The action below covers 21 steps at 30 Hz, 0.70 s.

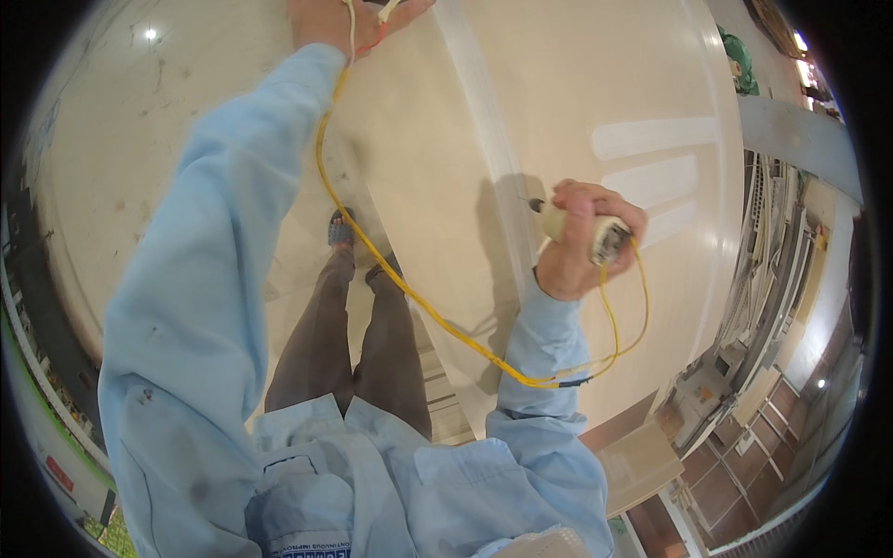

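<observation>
- One tool (553, 221), cream with a dark tip, sits in the right hand (569, 260), fingers closed around it, over the tan panel (558, 84).
- Grey parts (611, 242) show inside its rear.
- Yellow cord (409, 296) runs from it up to the left hand (321, 23), which the top edge cuts off; its grip I cannot tell.

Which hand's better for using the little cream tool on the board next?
Probably the right hand: it grips the cream tool near the board. The left hand is away at the picture's top edge.
</observation>
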### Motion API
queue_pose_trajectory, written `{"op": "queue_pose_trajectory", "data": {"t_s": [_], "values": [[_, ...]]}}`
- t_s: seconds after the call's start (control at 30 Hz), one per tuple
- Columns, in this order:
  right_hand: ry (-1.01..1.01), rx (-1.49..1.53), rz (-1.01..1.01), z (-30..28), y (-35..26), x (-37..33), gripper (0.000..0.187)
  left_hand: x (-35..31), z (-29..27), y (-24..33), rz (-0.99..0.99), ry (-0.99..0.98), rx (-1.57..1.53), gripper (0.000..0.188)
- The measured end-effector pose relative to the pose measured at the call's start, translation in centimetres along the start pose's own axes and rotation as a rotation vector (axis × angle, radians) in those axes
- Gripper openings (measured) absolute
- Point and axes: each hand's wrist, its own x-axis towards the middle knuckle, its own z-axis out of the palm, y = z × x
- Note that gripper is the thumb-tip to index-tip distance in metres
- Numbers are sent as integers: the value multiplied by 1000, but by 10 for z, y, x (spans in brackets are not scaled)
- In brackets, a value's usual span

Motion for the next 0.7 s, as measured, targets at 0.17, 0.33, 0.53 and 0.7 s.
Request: {"op": "queue_pose_trajectory", "data": {"t_s": [0.17,0.33,0.53,0.7], "values": [[20,106,26,12,-11,13,21,1,-1,-2,-17,-21,-57,99],[-76,3,74,27,5,10,26,-1,-3,-1,-34,6,-79,100],[-114,-40,93,25,16,5,26,0,-2,-1,-8,-4,-43,98],[-44,119,45,28,4,12,26,-1,-5,-3,-32,11,-69,97]]}}
